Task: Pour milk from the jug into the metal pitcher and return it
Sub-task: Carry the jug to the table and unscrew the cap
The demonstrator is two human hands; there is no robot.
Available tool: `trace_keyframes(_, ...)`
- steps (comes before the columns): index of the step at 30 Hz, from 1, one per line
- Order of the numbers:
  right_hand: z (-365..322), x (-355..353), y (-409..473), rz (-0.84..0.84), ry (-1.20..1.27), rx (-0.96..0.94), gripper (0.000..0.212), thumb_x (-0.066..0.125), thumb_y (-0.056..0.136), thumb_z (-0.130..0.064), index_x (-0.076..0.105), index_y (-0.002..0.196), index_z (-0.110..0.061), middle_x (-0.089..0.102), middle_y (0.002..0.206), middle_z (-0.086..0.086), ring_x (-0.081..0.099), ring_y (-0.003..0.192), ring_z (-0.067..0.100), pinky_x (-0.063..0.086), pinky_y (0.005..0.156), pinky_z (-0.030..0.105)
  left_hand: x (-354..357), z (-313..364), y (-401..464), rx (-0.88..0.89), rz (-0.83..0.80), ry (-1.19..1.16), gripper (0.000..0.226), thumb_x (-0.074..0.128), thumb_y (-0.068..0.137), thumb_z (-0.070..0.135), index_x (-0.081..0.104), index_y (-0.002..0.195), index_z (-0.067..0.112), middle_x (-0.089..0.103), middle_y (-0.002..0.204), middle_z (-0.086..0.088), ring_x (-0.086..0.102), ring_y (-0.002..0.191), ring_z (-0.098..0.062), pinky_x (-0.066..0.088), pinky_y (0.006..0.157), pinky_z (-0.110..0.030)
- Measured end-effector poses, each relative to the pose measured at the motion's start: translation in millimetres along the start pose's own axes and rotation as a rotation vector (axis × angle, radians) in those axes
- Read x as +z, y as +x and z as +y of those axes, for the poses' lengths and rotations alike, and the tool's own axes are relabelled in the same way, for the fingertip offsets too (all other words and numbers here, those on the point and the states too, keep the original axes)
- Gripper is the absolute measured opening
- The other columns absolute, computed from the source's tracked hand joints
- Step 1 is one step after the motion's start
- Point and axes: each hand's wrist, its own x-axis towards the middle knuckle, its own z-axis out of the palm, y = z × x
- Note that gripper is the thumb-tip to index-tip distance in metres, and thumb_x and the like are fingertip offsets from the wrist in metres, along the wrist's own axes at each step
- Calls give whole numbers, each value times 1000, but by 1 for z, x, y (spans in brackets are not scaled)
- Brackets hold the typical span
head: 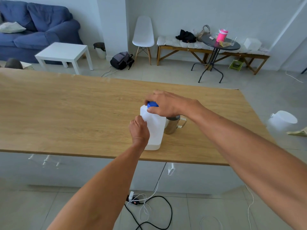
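1. Milk jug [154,128] stands upright on the wooden tabletop [74,113], near the front edge and a little right of centre. White plastic, blue cap [152,104] on top.

2. My left hand [139,130] is closed around the jug's left side at the handle, grip pressed against the plastic. I judge this is a brace: it keeps the body from turning with the cap.

3. My right hand [166,103] comes over from above, fingers and thumb pinching the blue cap round its rim. Whether the cap is being loosened or tightened, I cannot tell.

4. Metal pitcher [173,125] sits just beside the jug on its right, partly hidden behind it and under my right wrist. Its handle points right, away from the jug, so the open mouth faces the pour. Whether it holds milk is not visible.

5. Judgement: the pitcher is kept close so the jug needs only a short tilt. Risk: my right wrist hangs just over the pitcher rim and could knock it.
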Motion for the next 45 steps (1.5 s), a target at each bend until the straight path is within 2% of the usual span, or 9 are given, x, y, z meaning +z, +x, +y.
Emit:
trace_keyframes(5,-11,-23,0,-200,-8,30,44,56,92,-14,58,130,-36,49,123,-7,54,113,23,45,86,37,-2,2,-1,-9,-17,50,27,33,78,29,32,59,11,41,68,-16,33,69,-28,30,62,-44)
trace_keyframes(8,-15,-23,1,-180,6,219,55,60,85,-58,52,135,-36,53,138,-4,58,115,23,50,90,43,-3,2,-2,-3,-34,55,26,32,79,30,31,60,11,39,68,-15,32,69,-27,30,62,-44)
trace_keyframes(10,-16,-19,3,-54,-103,308,55,49,81,-78,59,95,-26,63,104,-3,59,81,15,43,66,34,-3,2,-4,-7,-43,36,25,32,79,29,29,61,14,33,66,-13,29,67,-26,27,58,-41)
trace_keyframes(12,-16,-15,5,13,-149,286,50,51,87,-69,50,74,-21,55,78,-1,47,62,16,32,54,33,-3,2,-4,-8,-50,43,23,32,79,29,30,62,13,35,67,-13,28,66,-26,25,55,-37)
trace_keyframes(15,-13,-21,4,-69,-48,199,24,62,85,-40,65,91,-17,62,90,3,58,72,23,45,60,35,-4,3,-4,-14,-50,52,23,32,78,28,29,62,12,35,67,-13,29,69,-26,26,58,-39)
trace_keyframes(19,-9,-32,-7,-34,111,142,35,70,71,-30,64,105,-30,61,95,-7,62,80,16,53,63,35,-3,2,-4,-10,-44,58,25,34,83,24,28,60,15,36,64,-12,30,64,-23,26,55,-36)
trace_keyframes(29,62,59,-58,616,1014,498,45,82,74,-9,72,118,-9,71,105,0,68,92,11,57,86,27,-4,-5,1,0,-61,91,36,36,92,10,27,59,19,36,55,0,27,54,-15,24,48,-29)
trace_keyframes(38,90,194,-84,548,895,805,34,86,73,-11,66,98,-20,65,103,2,61,85,17,44,66,19,-4,-3,1,-24,-103,88,37,33,83,22,25,47,29,30,46,12,26,56,-19,24,58,-36)
trace_keyframes(45,101,232,-89,429,774,936,51,90,71,-16,67,117,-17,65,116,2,62,102,22,52,90,35,-2,-6,2,-10,-97,48,38,32,83,22,26,46,29,29,45,13,24,53,-17,23,55,-34)
